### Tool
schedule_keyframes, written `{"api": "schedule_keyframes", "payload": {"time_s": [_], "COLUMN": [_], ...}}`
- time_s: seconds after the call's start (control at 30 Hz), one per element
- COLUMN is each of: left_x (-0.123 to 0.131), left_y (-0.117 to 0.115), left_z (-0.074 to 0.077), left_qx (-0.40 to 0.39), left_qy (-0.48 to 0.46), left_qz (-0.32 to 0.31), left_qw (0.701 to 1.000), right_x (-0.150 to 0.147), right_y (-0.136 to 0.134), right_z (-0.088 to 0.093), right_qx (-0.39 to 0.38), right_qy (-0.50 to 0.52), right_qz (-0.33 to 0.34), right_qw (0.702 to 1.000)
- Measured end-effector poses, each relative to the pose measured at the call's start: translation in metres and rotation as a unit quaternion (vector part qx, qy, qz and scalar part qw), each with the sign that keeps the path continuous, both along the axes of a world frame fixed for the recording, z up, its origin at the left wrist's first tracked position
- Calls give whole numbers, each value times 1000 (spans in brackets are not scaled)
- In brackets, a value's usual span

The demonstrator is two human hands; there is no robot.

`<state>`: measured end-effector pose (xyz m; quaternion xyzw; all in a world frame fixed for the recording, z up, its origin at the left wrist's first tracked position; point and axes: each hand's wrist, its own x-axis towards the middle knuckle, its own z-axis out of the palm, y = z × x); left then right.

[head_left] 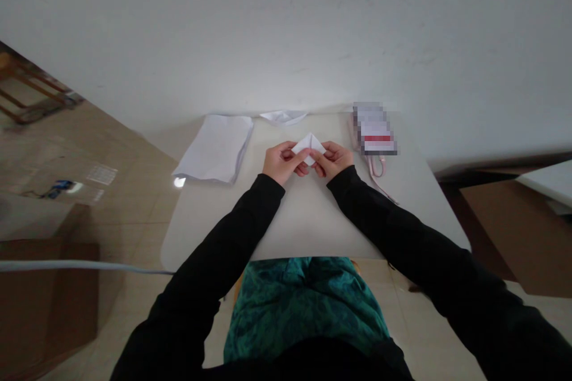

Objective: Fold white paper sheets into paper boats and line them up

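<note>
A small folded white paper (311, 142), diamond-shaped with a crease down its upper half, is held above the middle of the white table (308, 220). My left hand (286, 161) grips its left corner, thumb on the near face and fingers behind. On the right corner, my right hand (333, 159) pinches it in the same way. Both thumbs nearly meet at the paper's centre. Part of the paper's lower edges is covered by the thumbs. Behind it, close to the wall, lies a folded paper boat (284, 117).
A stack of white paper sheets (218, 149) lies at the table's left. On the right is a phone-like device (375, 128), its screen blurred, with a pink strap or cable (379, 175). The wall (286, 30) rises behind the table. Cardboard boxes (522, 226) stand right and left.
</note>
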<state>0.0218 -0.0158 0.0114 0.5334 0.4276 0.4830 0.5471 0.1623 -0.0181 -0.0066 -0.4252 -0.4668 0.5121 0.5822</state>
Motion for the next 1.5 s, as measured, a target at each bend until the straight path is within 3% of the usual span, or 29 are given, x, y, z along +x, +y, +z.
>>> {"api": "schedule_keyframes", "payload": {"time_s": [0.13,0.3,0.47,0.67,0.83,1.13,1.27,1.37,1.5], "left_x": [1,1,1,1,-1,-2,-4,-6,-7], "left_y": [-1,2,4,6,7,9,8,5,2], "left_z": [0,-2,-5,-8,-6,-10,-10,-5,0], "left_qx": [-25,18,50,110,122,99,105,172,322], "left_qy": [-9,-8,15,44,37,21,55,128,210], "left_qz": [-36,12,-2,127,160,147,106,94,110], "left_qw": [999,1000,999,985,979,984,987,972,917], "right_x": [2,0,1,2,-1,3,5,8,11], "right_y": [2,1,2,4,-3,-4,0,4,7], "right_z": [-1,2,-1,0,6,5,2,3,4], "right_qx": [-7,2,3,-22,11,3,53,120,165], "right_qy": [-13,-5,1,28,-13,-48,-128,-210,-226], "right_qz": [-13,40,35,83,87,106,44,-25,-18], "right_qw": [1000,999,999,996,996,993,989,970,960]}}
